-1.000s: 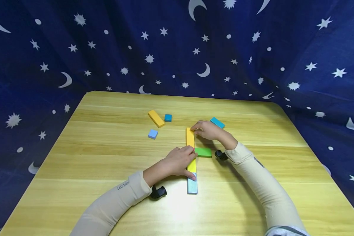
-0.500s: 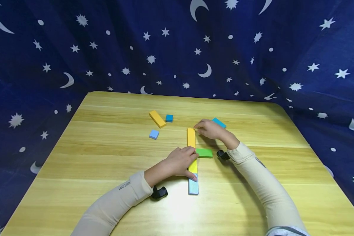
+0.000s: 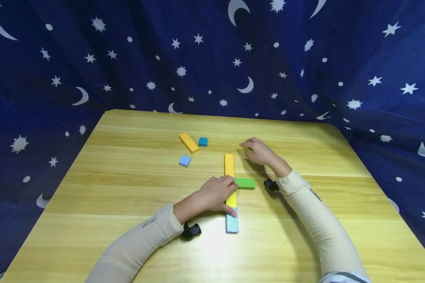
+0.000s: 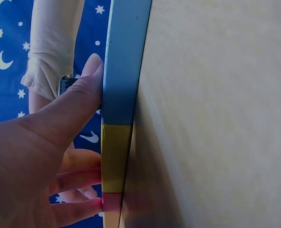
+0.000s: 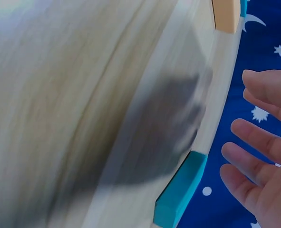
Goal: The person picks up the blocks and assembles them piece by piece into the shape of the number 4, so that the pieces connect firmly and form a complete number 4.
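In the head view, we see a straight row of blocks on the table [image 3: 127,184]. The orange block [image 3: 229,164] is at its far end, then comes the yellow block [image 3: 231,200], and the light blue block [image 3: 231,225] makes the near end. The left hand [image 3: 212,194] rests across the middle of this row with extended fingers; its thumb lies on the light blue block. The green block [image 3: 246,183] points out to the right, its left end just beside the fingertips. The right hand [image 3: 260,153] is over the table, to the right of the far end and apart from the row; its fingers are loosely bent and we see nothing in them. To the left of this end lie a loose orange block [image 3: 189,142], a dark blue block [image 3: 203,142] and a pale blue block [image 3: 185,161]. Behind the table hangs a curtain [image 3: 145,47] with moons and stars.

In the left wrist view, we see the thumb against the light blue block, while fingers touch the yellow block and the pink block [image 4: 112,202], which sits next to it.

In the right wrist view, the right hand has its fingers spread and holds nothing. We notice a teal block [image 5: 178,194] on the table near them.
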Motion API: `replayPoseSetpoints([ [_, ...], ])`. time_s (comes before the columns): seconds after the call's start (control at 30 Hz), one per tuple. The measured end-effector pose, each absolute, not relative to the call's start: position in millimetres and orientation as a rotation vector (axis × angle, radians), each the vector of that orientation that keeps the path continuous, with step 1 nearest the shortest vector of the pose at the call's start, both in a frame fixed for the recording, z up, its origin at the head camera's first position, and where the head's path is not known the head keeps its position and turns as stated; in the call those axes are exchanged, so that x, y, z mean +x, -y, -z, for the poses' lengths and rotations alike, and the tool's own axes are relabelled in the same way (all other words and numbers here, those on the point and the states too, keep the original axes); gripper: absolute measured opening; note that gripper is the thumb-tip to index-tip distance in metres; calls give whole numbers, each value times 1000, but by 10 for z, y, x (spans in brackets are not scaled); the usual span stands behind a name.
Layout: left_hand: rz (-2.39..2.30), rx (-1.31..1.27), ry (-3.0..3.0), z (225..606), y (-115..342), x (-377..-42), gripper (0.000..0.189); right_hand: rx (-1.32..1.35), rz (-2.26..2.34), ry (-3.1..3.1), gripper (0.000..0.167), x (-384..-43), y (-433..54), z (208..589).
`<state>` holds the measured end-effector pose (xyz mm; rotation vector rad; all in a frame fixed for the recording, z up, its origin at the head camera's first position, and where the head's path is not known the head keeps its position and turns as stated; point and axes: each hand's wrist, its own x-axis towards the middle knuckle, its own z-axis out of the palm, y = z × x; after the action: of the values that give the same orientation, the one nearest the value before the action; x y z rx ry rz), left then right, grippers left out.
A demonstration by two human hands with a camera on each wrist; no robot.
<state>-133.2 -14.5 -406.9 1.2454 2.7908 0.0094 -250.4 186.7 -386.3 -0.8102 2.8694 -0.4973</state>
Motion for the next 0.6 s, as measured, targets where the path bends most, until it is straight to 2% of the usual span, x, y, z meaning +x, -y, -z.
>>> replayPoseSetpoints([
  [0.6,-10,1245,-2793,4083,151,-1332,89,-714,437,-2917,45,-2572,-2081,3887],
])
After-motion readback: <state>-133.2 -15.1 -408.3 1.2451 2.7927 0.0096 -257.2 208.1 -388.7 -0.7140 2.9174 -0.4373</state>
